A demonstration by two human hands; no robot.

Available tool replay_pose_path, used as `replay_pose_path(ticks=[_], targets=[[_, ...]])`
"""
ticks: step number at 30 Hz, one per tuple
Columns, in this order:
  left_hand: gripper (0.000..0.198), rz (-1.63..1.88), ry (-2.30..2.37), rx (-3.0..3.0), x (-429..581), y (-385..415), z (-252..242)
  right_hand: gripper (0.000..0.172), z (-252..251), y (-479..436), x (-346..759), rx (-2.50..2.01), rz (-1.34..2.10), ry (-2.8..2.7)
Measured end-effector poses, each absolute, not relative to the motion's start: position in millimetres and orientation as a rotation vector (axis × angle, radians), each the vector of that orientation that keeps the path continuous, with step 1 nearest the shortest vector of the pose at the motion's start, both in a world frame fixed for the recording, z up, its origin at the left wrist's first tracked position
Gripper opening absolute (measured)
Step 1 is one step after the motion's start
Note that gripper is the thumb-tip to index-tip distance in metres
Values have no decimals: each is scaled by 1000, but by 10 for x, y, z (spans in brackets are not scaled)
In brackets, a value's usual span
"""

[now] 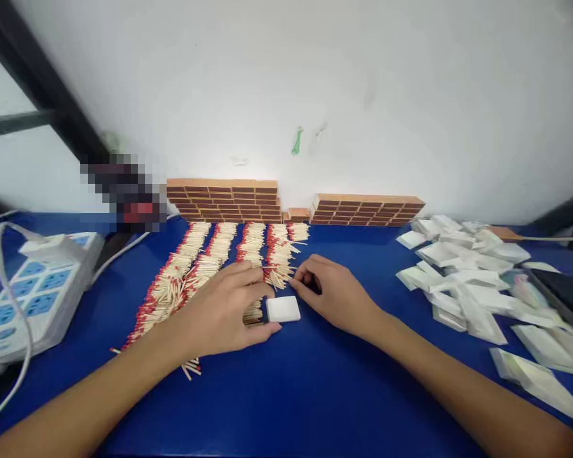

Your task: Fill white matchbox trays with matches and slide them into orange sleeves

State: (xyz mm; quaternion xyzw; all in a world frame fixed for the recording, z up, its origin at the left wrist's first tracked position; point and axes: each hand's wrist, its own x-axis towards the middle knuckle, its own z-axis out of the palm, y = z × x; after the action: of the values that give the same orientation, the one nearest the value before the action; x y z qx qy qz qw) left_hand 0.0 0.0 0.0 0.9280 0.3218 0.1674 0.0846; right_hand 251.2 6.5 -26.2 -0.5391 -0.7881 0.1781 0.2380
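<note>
A small white box [283, 309] lies flat on the blue table. My left hand [229, 305] reaches over the matches, its thumb and index finger bracketing the box at its left corners, near and far edge. My right hand [334, 289] rests just right of the box, with thumb and fingertips pinched together beside loose matches [279, 257]. What sits in that pinch, if anything, is too small to tell. Several long rows of red-tipped matches [195, 245] stretch toward the wall, partly covered by my left hand.
Matchboxes with brown sides stand stacked by the wall, in a left stack [224, 200] and a right stack [367, 210]. A heap of white paper-like packets [468, 267] lies right, beside a dark phone-like object [566, 292]. A power strip [33, 292] with white cables is left.
</note>
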Motion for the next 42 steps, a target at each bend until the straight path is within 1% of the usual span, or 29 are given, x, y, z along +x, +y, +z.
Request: replay_pose_path(ticks=[7, 15, 18, 25, 28, 32, 42], targets=[[29, 477, 968, 2761, 33, 20, 0, 17, -257, 57, 2624, -1492, 554, -2169], [26, 488, 968, 2787, 45, 30, 7, 14, -229, 19, 2791, -1528, 419, -2261], [28, 517, 953, 2792, 39, 40, -9, 13, -199, 5, 2801, -1555, 417, -2207], [25, 562, 927, 2790, 27, 44, -32, 12, -141, -52, 2772, -1448, 488, -2153], [25, 579, 923, 2788, 37, 36, -36, 9, -141, -57, 2770, -1396, 474, -2142], [26, 596, 936, 2770, 38, 42, -30, 15, -151, -55, 2772, -1324, 433, -2147], [26, 612, 978, 2761, 44, 44, -20, 13, -124, -83, 2765, -1281, 405, -2122]])
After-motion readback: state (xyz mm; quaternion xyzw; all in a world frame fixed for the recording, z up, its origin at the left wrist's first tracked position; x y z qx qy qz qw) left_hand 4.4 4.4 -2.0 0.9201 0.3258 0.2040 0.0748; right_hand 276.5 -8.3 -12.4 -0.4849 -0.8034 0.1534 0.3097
